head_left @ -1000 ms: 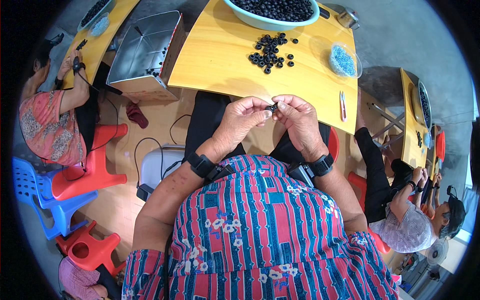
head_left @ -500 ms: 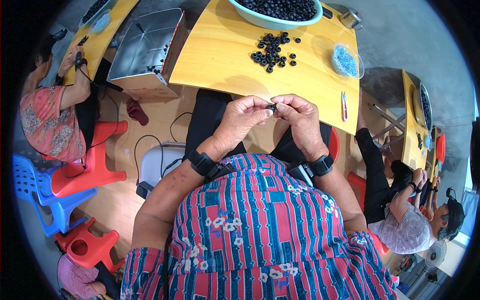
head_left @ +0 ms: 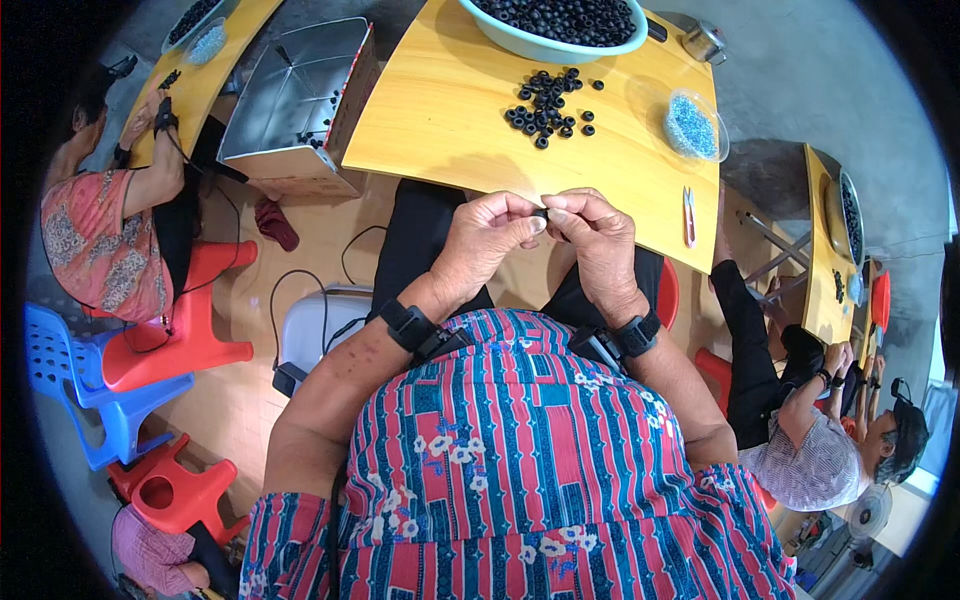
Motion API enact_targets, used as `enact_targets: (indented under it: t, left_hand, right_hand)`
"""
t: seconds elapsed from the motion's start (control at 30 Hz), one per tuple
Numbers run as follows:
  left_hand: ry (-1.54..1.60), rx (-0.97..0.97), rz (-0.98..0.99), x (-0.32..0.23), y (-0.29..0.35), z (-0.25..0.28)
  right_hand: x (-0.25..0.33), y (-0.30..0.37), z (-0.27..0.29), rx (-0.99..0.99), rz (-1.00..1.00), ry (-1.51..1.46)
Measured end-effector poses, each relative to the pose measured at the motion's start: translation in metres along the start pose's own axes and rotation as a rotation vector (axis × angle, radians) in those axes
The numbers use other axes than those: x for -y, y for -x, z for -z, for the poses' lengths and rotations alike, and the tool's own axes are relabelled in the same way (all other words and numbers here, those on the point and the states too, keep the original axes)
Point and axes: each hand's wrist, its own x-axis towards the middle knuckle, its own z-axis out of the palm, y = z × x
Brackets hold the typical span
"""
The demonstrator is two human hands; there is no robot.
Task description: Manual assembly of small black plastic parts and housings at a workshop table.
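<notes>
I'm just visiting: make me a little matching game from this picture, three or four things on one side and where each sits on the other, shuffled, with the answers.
Things:
1. small black ring
2. loose pile of black rings
3. clear dish of blue beads
4. red-handled snips

Places:
A. on the yellow table, near its right edge, just beyond the right hand
B. pinched between the fingertips of the left hand and the right hand
C. mid-table, in front of the big bowl
D. on the table, to the right of the pile

Pairs: 1-B, 2-C, 3-D, 4-A
</notes>
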Motion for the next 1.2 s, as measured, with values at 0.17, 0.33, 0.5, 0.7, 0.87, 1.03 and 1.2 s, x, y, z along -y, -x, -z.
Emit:
enact_targets:
  t: [0.17,0.33,0.5,0.7,0.87,1.03,1.2]
  left_hand:
    - [-0.034,-0.009,-0.009,0.007,0.001,0.005]
    - [0.003,-0.019,0.018,0.005,0.004,0.005]
    - [0.028,-0.026,0.042,0.003,0.003,0.004]
    - [0.042,-0.018,-0.001,0.005,0.001,0.006]
    - [-0.059,-0.019,-0.072,0.006,-0.003,0.008]
    - [-0.046,-0.046,-0.021,0.004,-0.004,0.006]
    - [-0.007,-0.044,0.019,0.002,-0.002,0.006]
  right_hand:
    - [0.003,0.0,0.0,0.035,-0.148,-0.096]
    - [0.003,-0.004,0.002,0.118,-0.187,-0.075]
    - [-0.009,-0.005,0.002,0.098,-0.205,-0.184]
    - [-0.01,-0.005,-0.001,0.083,-0.232,-0.313]
    - [-0.006,-0.007,-0.003,0.051,-0.193,-0.134]
    - [-0.003,-0.007,-0.006,-0.001,-0.183,-0.127]
    - [-0.004,-0.007,-0.005,-0.002,-0.203,-0.155]
